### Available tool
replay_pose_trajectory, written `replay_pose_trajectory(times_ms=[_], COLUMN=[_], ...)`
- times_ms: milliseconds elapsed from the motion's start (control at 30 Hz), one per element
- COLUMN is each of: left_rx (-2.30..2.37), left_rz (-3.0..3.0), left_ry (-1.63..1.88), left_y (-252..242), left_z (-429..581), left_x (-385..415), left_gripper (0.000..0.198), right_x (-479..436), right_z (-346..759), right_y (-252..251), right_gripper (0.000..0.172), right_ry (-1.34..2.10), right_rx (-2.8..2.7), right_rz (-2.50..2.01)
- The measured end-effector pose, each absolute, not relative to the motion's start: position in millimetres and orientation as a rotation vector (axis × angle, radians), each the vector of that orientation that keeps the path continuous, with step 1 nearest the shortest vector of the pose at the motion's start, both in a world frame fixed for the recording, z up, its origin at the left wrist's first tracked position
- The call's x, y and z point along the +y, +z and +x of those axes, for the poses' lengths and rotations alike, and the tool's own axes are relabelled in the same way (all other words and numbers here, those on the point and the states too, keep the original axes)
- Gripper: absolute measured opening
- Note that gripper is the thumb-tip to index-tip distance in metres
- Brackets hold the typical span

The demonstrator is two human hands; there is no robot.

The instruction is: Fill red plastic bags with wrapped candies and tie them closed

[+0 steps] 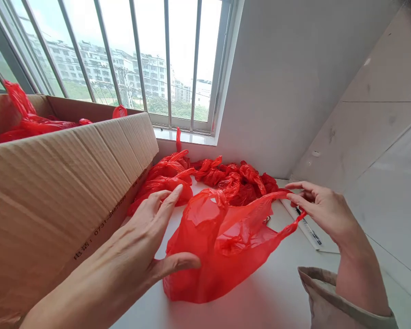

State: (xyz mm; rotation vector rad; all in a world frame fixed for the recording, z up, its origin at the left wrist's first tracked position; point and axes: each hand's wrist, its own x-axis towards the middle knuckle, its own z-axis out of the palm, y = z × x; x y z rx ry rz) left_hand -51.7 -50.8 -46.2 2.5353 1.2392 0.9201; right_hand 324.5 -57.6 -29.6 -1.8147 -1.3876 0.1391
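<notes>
A thin red plastic bag (205,269) stands on the white tabletop, its mouth spread so that crumpled red plastic shows inside. At its right side, my right hand (318,205) pinches one of the bag's handles and stretches it outward. My left hand (150,233) is at the bag's left side, thumb and fingers spread apart, with the thumb in front of the red plastic. Whether that thumb touches the bag I cannot tell. Several knotted red plastic bags (243,178) lie heaped behind it, against the wall.
A large cardboard box (89,169) holding more red bags (37,123) rises on the left. Right of the open bag, a black pen (311,230) rests on a white notebook or pad (324,246). A barred window (150,68) is behind, with a tiled wall (380,183) at right.
</notes>
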Motion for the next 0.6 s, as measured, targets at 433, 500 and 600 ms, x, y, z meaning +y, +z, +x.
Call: replay_pose_trajectory(times_ms=[433, 500, 600], left_rx=[0.609, 0.549, 0.612], left_rz=[2.488, 2.396, 1.997], left_ry=[0.493, 0.400, 0.449], left_y=[-32.6, -31.2, -30.2], left_z=[6.5, 6.0, 4.3], left_x=[-64.6, -72.1, -75.5], left_gripper=[0.011, 0.008, 0.021], right_x=[-71.3, -75.4, -78.4], right_z=[291.0, 284.7, 287.2], right_y=[-18.2, -14.4, -10.5], right_gripper=[0.052, 0.052, 0.055], right_ry=[0.619, 0.606, 0.559], right_rx=[-1.459, -1.443, -1.384], right_rz=[-1.443, -1.406, -1.360])
